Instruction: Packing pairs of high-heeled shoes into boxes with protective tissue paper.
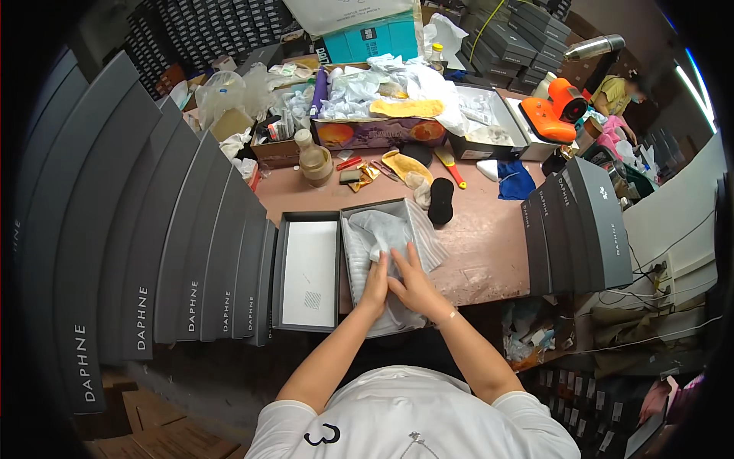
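An open grey shoe box lies in front of me, with white tissue paper bundled inside and spilling over its right side. What the paper wraps is hidden. My left hand rests edge-on against the tissue, its fingers stretched forward. Beside it my right hand lies on the paper with fingers apart and thumb toward the left hand. Just left of the box sits its grey lid, inside up, with a white lining.
Tall stacks of grey shoe boxes stand at the left, more boxes at the right. Behind are a glue bottle, a black oval pad, a yellow-red brush, a blue cloth and a carton of crumpled paper. A person sits far right.
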Available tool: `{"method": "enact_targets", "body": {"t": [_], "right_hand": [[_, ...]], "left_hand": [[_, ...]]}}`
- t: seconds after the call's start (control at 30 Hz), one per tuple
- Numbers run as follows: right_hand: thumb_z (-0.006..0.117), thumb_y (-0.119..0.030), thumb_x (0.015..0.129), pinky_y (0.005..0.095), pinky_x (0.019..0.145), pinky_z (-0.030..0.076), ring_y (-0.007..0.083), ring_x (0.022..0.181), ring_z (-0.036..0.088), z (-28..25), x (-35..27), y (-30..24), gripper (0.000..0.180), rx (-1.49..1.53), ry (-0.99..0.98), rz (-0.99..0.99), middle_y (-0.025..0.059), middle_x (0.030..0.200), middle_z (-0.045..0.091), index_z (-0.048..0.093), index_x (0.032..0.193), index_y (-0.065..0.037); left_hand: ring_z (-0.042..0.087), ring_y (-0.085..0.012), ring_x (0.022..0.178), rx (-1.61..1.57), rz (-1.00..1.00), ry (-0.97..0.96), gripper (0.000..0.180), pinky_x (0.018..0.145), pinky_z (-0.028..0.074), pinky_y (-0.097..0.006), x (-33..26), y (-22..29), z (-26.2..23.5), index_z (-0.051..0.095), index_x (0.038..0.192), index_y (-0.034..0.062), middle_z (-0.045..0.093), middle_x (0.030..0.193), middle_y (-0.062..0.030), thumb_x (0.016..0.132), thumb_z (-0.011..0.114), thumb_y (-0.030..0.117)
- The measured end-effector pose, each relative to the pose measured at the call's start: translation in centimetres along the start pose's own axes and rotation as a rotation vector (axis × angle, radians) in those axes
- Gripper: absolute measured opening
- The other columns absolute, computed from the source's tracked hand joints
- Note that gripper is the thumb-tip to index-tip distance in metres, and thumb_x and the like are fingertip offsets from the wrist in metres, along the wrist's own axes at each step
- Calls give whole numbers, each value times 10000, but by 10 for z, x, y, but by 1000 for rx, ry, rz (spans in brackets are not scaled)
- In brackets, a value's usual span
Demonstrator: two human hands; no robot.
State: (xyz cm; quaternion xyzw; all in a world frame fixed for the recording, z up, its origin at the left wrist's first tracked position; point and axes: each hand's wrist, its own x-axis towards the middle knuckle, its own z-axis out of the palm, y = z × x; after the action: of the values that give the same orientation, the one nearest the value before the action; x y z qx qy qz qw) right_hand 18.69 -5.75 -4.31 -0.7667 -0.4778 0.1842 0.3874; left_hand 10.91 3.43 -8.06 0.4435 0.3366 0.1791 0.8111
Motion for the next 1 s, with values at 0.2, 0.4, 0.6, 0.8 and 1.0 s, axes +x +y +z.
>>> {"method": "enact_targets", "body": {"t": [0.2, 0.4, 0.6, 0.8, 1.0], "right_hand": [[673, -188, 851, 329, 691, 523, 280, 781, 641, -61, -41, 77, 510, 166, 314, 385, 251, 1135, 590, 482, 1253, 60], [544, -157, 877, 318, 660, 458, 170, 760, 545, 18, -24, 139, 185, 149, 174, 241, 82, 828, 565, 586, 940, 12], [522, -297, 937, 314, 635, 487, 155, 753, 562, -61, -17, 159, 252, 751, 416, 474, 68, 825, 567, 545, 983, -51], [487, -350, 976, 320, 720, 497, 173, 849, 580, -135, 23, 52, 361, 1069, -46, 23, 93, 1116, 596, 536, 1201, -72], [387, -448, 994, 445, 1120, 253, 342, 1392, 271, -85, -18, 98, 628, 814, 291, 287, 121, 1545, 239, 239, 1495, -100]], "left_hand": [[405, -366, 1279, 672, 321, 11, 858, 1066, 328, -403, 14, -36, -3, 364, 1357, -86, 410, 1361, -274, 831, 639, 534], [430, -402, 1261, 722, 439, 167, 868, 1070, 343, -426, 5, -30, 6, 357, 1356, -78, 438, 1335, -301, 733, 753, 378], [337, -442, 1319, 597, 273, 212, 919, 1115, 281, -428, 2, -28, 20, 284, 1382, -109, 337, 1384, -344, 733, 742, 352], [335, -444, 1306, 478, 69, 181, 780, 1105, 299, -391, 45, -68, 28, 310, 1330, -156, 284, 1405, -335, 789, 685, 262], [276, -377, 1382, 731, 797, 181, 638, 1129, 246, -425, -79, 27, -17, 423, 1365, -17, 280, 1479, -238, 832, 682, 218]]}}
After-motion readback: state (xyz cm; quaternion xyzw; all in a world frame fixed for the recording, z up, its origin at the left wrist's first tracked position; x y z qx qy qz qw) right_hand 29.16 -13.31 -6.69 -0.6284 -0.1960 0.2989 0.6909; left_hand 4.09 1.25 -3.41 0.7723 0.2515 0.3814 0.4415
